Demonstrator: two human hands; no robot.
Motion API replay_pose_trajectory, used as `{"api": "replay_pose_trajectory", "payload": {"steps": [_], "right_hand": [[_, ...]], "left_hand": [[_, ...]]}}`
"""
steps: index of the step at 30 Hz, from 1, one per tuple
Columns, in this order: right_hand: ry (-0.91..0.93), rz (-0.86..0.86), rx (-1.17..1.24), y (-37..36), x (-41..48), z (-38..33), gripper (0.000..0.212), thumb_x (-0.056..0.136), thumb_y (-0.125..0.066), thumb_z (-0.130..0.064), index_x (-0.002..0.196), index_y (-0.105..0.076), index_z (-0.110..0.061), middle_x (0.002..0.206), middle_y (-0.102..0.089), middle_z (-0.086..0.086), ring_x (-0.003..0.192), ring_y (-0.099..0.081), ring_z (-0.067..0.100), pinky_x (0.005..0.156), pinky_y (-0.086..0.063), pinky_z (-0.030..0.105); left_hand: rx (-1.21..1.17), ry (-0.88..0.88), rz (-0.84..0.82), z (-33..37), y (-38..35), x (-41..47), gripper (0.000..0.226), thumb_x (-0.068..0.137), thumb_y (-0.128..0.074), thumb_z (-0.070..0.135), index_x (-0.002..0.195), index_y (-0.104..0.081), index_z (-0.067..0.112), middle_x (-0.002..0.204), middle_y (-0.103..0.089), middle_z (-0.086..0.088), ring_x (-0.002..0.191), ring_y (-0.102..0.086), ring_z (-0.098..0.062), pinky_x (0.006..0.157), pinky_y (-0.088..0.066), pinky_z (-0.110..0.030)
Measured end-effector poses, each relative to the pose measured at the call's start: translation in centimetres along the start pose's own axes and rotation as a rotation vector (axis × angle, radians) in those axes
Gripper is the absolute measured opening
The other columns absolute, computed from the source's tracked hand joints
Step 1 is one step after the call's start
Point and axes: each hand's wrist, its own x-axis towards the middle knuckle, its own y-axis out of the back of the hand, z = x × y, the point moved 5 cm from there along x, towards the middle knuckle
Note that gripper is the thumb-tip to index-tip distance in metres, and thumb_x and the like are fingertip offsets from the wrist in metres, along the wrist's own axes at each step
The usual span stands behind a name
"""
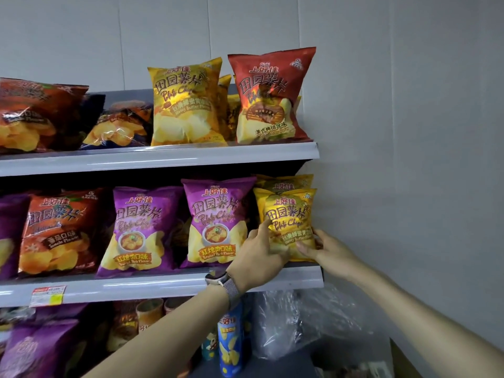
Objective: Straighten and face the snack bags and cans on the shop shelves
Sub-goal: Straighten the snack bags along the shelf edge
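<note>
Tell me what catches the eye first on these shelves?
Both hands at the middle shelf's right end: the left hand, wearing a watch, and the right hand grip a yellow chip bag by its sides. Above it a red bag stands on the top shelf; purple bags stand left of the yellow one.

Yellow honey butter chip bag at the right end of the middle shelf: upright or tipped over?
Upright: the honey butter bag stands on its base, top seal up, front label facing out.
</note>
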Motion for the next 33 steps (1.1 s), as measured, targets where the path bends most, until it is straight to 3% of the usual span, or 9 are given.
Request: {"api": "replay_pose_trajectory", "payload": {"steps": [3,6,11,14,19,27,30,33], "right_hand": [[0.030,0.074,-0.253,0.8,-1.5,0.0,0.063,0.098,-0.063,-0.054,0.152,-0.042,-0.029,0.141,-0.060,-0.009,0.128,-0.060,0.017,0.106,-0.047,0.034],[0.065,0.178,-0.605,1.8,-3.8,-1.2,0.056,0.099,-0.053,-0.061,0.148,-0.043,-0.036,0.145,-0.060,-0.006,0.130,-0.059,0.026,0.102,-0.050,0.041],[0.186,0.291,-0.932,0.7,-8.2,-5.5,0.039,0.100,-0.045,-0.054,0.131,-0.057,-0.034,0.127,-0.065,-0.010,0.117,-0.059,0.019,0.093,-0.049,0.035],[0.243,0.274,-0.947,-1.7,-10.1,-8.3,0.036,0.101,-0.044,-0.054,0.126,-0.061,-0.034,0.123,-0.066,-0.010,0.114,-0.059,0.018,0.085,-0.044,0.033],[0.339,0.129,-0.976,-8.2,-9.9,-10.7,0.040,0.101,-0.040,-0.056,0.121,-0.061,-0.029,0.124,-0.066,-0.009,0.115,-0.058,0.020,0.087,-0.043,0.035],[0.526,0.055,-0.838,-18.7,-7.8,-16.8,0.039,0.100,-0.044,-0.056,0.123,-0.061,-0.029,0.119,-0.063,-0.010,0.112,-0.059,0.016,0.089,-0.048,0.035],[0.587,0.050,-0.777,-22.0,-6.9,-19.9,0.038,0.101,-0.046,-0.054,0.126,-0.058,-0.029,0.116,-0.061,-0.011,0.110,-0.059,0.016,0.083,-0.046,0.033],[0.611,0.070,-0.719,-24.7,-5.6,-22.7,0.036,0.099,-0.047,-0.052,0.126,-0.058,-0.029,0.119,-0.062,-0.011,0.113,-0.059,0.018,0.085,-0.050,0.037]], "left_hand": [[0.047,-0.025,0.026,-0.1,0.4,-0.7,0.086,0.098,-0.064,0.041,0.167,-0.018,0.018,0.159,-0.040,-0.010,0.143,-0.043,-0.032,0.114,-0.039,-0.038],[0.145,-0.053,0.063,-0.7,1.0,-2.3,0.079,0.095,-0.062,0.044,0.164,-0.029,0.024,0.150,-0.051,-0.006,0.132,-0.053,-0.030,0.101,-0.049,-0.037],[0.169,-0.048,0.040,-2.1,2.3,-6.2,0.054,0.091,-0.054,0.051,0.141,-0.061,0.032,0.130,-0.068,0.012,0.122,-0.060,-0.013,0.102,-0.051,-0.037],[0.268,0.006,0.033,-3.9,3.4,-8.3,0.046,0.097,-0.058,0.051,0.139,-0.062,0.034,0.127,-0.067,0.015,0.117,-0.061,-0.010,0.099,-0.054,-0.037],[0.390,0.169,0.039,-8.4,6.5,-11.7,0.050,0.095,-0.053,0.061,0.139,-0.059,0.039,0.114,-0.073,0.015,0.101,-0.068,-0.012,0.089,-0.060,-0.038],[0.433,0.327,0.144,-15.9,15.9,-16.3,0.056,0.090,-0.055,0.069,0.135,-0.063,0.036,0.114,-0.074,0.014,0.102,-0.070,-0.011,0.088,-0.058,-0.040],[0.468,0.368,0.210,-19.1,20.2,-17.4,0.047,0.091,-0.054,0.060,0.129,-0.067,0.036,0.110,-0.074,0.011,0.104,-0.069,-0.016,0.087,-0.058,-0.039],[0.477,0.397,0.250,-22.5,24.1,-17.6,0.057,0.080,-0.045,0.063,0.121,-0.071,0.035,0.106,-0.075,0.007,0.104,-0.069,-0.025,0.087,-0.058,-0.041]]}}
